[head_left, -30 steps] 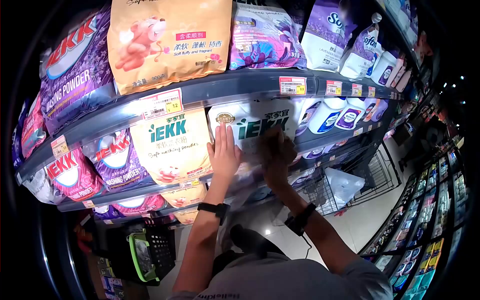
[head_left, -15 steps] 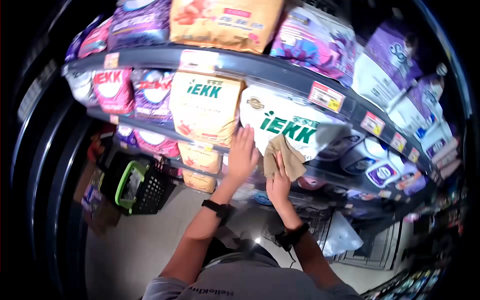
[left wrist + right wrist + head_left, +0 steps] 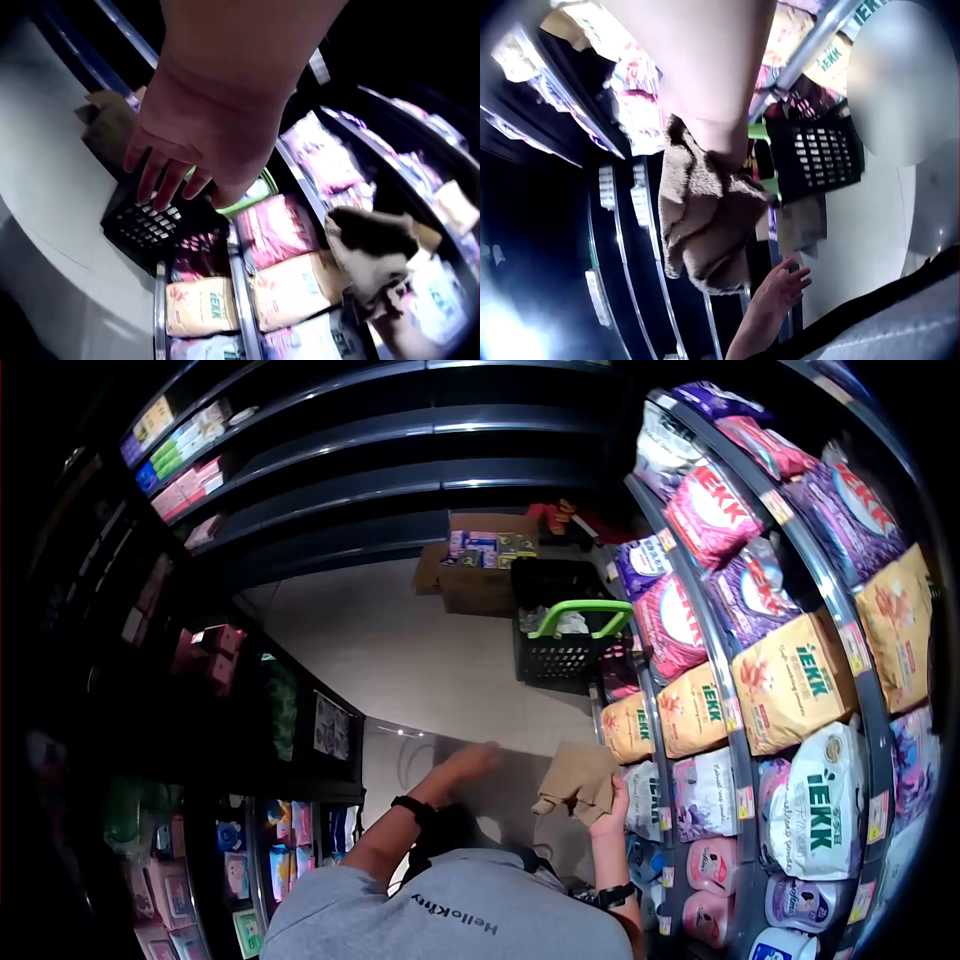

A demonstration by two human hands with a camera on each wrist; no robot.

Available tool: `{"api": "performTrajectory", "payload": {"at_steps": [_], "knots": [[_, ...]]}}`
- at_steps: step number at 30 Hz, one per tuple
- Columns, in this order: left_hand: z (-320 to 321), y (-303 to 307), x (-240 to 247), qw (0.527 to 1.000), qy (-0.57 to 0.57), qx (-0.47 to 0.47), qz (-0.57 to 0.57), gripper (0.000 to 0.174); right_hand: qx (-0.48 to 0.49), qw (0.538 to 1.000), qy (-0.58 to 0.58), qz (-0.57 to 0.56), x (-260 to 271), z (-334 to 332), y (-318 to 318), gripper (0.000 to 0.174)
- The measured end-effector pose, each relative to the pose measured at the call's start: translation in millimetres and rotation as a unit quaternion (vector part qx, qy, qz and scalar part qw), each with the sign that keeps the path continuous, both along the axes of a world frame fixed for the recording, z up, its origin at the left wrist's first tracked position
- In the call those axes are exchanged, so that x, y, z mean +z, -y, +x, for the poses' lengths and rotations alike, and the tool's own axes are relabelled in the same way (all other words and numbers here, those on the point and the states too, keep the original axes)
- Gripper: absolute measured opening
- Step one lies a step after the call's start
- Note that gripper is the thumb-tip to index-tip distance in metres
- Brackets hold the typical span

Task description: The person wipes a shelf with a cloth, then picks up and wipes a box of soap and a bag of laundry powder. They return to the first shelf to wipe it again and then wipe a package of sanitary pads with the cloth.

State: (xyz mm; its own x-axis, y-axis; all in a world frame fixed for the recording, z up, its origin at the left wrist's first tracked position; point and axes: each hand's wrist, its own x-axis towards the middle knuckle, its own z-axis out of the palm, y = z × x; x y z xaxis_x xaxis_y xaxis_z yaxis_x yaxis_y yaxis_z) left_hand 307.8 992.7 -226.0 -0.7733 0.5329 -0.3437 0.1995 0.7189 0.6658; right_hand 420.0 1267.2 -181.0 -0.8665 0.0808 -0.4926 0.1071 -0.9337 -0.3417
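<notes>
Shop aisle, pale floor (image 3: 330, 660), packed shelf (image 3: 812, 575) on the right. Right hand (image 3: 610, 810) has hold of a brown cloth (image 3: 578, 778), which flops forward and toward the left hand (image 3: 475, 762); too bunched for a clear long axis. Left's free, fingers loose, near but not touching it. Further out, a black basket (image 3: 565, 660) sits by the shelf's front edge.

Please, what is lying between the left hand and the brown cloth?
In the head view, that stretch looks bare: only shaded floor appears between the left hand and the brown cloth, which the right hand holds.
</notes>
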Motion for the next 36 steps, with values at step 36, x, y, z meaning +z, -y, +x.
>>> {"api": "performTrajectory", "payload": {"at_steps": [36], "knots": [[-231, 419, 163, 0.601, -0.409, 0.686, 0.01, 0.035, 0.797, 0.591, -0.123, -0.015, 57, -580, 636, 0.038]]}}
